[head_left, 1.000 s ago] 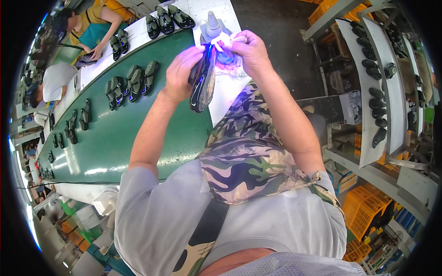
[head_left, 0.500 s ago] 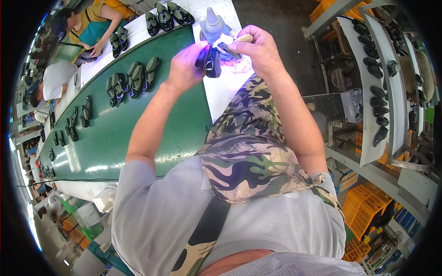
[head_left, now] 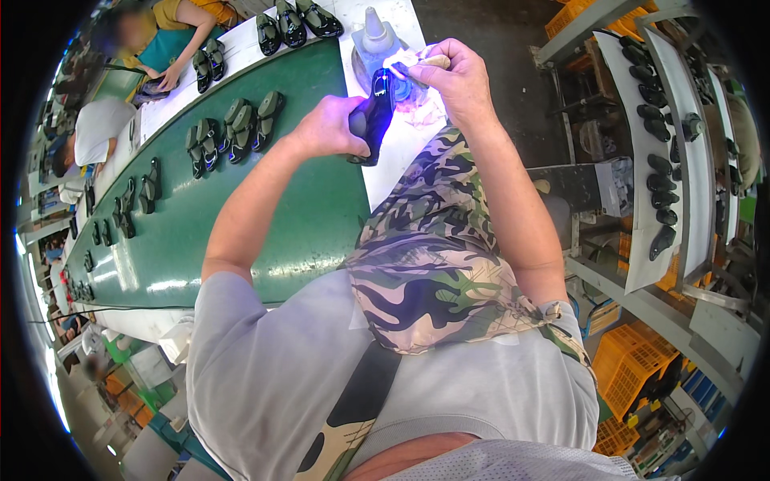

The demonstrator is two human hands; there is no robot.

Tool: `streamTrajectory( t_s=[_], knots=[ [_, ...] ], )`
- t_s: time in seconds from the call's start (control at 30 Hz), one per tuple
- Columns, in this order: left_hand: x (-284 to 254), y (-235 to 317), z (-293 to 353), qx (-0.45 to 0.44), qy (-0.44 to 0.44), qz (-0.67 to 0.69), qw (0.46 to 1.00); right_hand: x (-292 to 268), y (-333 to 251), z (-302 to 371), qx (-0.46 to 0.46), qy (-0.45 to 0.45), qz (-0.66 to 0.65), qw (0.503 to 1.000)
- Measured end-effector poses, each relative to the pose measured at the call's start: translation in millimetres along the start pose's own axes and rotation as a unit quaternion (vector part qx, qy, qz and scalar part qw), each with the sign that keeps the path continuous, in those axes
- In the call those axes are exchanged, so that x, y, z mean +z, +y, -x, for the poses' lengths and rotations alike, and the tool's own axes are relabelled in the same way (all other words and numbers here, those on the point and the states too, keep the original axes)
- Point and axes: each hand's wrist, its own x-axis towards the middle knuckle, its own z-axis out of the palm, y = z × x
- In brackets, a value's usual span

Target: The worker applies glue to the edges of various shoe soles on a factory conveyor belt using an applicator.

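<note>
My left hand [head_left: 330, 128] is closed round a glossy black shoe [head_left: 372, 122], which it holds tilted over the white strip beside the green surface. In my right hand [head_left: 459, 78] is a small tool with a tan handle [head_left: 437, 62], pinched between thumb and fingers. The tool's dark end is close to the shoe's upper end; whether they touch I cannot tell. Bright violet light falls on this spot. Just beyond stands a grey container with a cone-shaped top [head_left: 374, 34], with crumpled whitish material [head_left: 417, 112] beside it.
Several black shoes [head_left: 237, 128] stand on the green work surface [head_left: 265, 216]; more shoes [head_left: 290, 26] line its white far border. At the far left a co-worker's hand [head_left: 168, 78] holds a shoe. A rack [head_left: 642, 216] of shoes and orange crates [head_left: 634, 369] are to the right.
My left hand has drawn back slightly and turned the shoe, so its long side now shows. The right hand has shifted a little right, still pinching the tan-handled tool.
</note>
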Motion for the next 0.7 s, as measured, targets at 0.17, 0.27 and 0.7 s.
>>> streamTrajectory(
  t_s=[0.17,0.27,0.7],
  knots=[
    [7.0,-25.0,-1.2,0.008,-0.032,0.103,0.994,0.0,12.9,-3.1,-0.012,-0.006,0.007,1.000],
    [13.3,-36.3,-3.4,0.008,-0.059,0.213,0.975,-0.3,17.3,-3.3,-0.032,-0.008,0.059,0.998],
    [25.7,-42.3,-0.7,-0.063,-0.102,0.506,0.854,0.9,38.2,7.3,-0.013,-0.074,0.041,0.996]
  ],
)
